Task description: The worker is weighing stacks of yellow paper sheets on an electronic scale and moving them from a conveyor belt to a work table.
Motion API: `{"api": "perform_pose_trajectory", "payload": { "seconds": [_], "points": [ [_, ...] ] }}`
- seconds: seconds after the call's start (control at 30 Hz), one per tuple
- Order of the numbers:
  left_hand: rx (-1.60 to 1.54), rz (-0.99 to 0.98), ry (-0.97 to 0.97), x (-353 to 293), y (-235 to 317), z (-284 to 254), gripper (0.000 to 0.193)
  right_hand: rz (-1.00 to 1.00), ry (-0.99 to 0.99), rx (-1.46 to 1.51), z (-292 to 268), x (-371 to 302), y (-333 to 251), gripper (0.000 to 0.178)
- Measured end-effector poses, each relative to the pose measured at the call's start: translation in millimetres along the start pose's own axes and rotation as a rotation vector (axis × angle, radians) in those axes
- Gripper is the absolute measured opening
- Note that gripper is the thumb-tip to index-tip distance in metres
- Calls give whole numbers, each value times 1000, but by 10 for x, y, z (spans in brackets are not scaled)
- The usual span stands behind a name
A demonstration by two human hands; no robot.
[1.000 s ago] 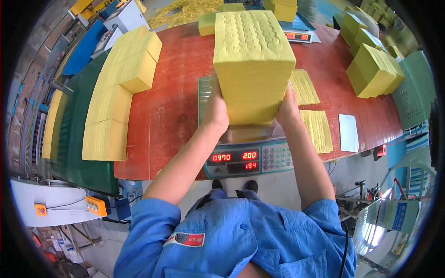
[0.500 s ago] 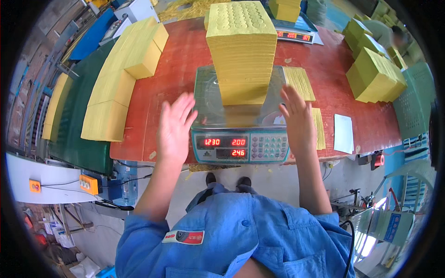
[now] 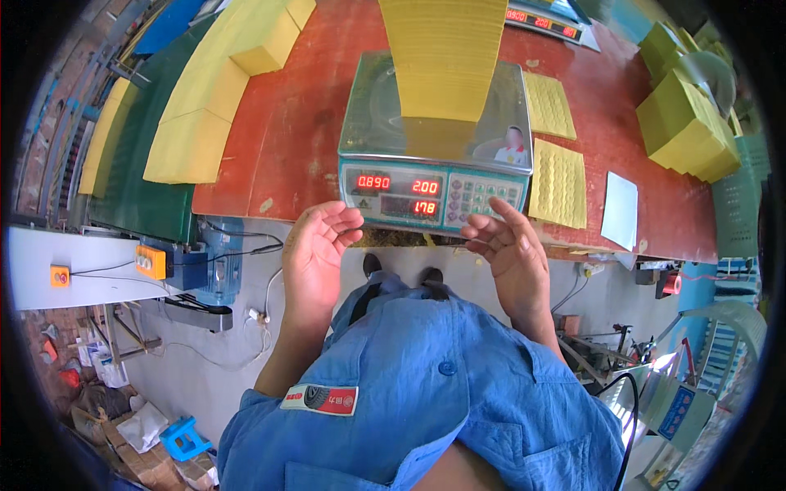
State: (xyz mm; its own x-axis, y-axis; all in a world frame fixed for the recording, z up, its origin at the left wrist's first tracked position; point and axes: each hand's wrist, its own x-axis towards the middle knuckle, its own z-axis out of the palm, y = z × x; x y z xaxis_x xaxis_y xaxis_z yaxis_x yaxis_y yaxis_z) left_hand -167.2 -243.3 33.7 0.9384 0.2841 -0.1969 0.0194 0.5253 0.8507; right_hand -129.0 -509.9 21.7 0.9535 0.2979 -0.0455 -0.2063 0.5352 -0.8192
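Observation:
A tall stack of yellow paper sheets (image 3: pixel 446 61) stands on the metal pan of a digital scale (image 3: pixel 360 127), its top cut off by the picture's upper edge. Red digits glow on the scale's front panel. My left hand (image 3: pixel 318 254) is raised near the panel's lower left corner, fingers loosely curled and apart, holding nothing. By the keypad at the lower right, my right hand (image 3: pixel 514 258) is likewise empty, with its fingers spread and bent. Neither hand touches the stack.
Single yellow embossed sheets (image 3: pixel 558 184) and a white paper (image 3: pixel 620 211) lie right of the scale on the red table (image 3: pixel 282 123). Yellow blocks (image 3: pixel 196 123) line the left side; more yellow stacks (image 3: pixel 688 127) stand far right. A second scale (image 3: pixel 544 20) sits behind.
Both hands have drawn back from beside the stack toward my body, their fingers curling more. The view has tilted downward, and the scale's lit digits have changed.

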Motion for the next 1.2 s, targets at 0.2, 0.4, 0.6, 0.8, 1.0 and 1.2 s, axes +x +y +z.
{"api": "perform_pose_trajectory", "payload": {
  "seconds": [0.2, 0.4, 0.6, 0.8, 1.0, 1.2],
  "points": [
    [-2, -46, 14, -17, -139, 59, 33, 22, 24, 35, -136, -17, 7, 59],
    [14, -67, -9, 94, -136, 221, 32, 31, 33, 80, -222, 12, 4, 50],
    [89, -78, -67, 186, -168, 448, 28, 60, 41, 151, -300, 24, 30, 40],
    [311, -193, -399, 259, -375, 1012, 25, 78, 60, 173, -363, -120, -105, 34],
    [851, 169, -850, 477, -942, 1803, 18, -50, 256, 145, -727, -384, -207, 29],
    [1676, 830, -1066, 627, -1747, 2334, 55, -195, 678, -143, -1406, -473, -255, 20]
  ]
}}
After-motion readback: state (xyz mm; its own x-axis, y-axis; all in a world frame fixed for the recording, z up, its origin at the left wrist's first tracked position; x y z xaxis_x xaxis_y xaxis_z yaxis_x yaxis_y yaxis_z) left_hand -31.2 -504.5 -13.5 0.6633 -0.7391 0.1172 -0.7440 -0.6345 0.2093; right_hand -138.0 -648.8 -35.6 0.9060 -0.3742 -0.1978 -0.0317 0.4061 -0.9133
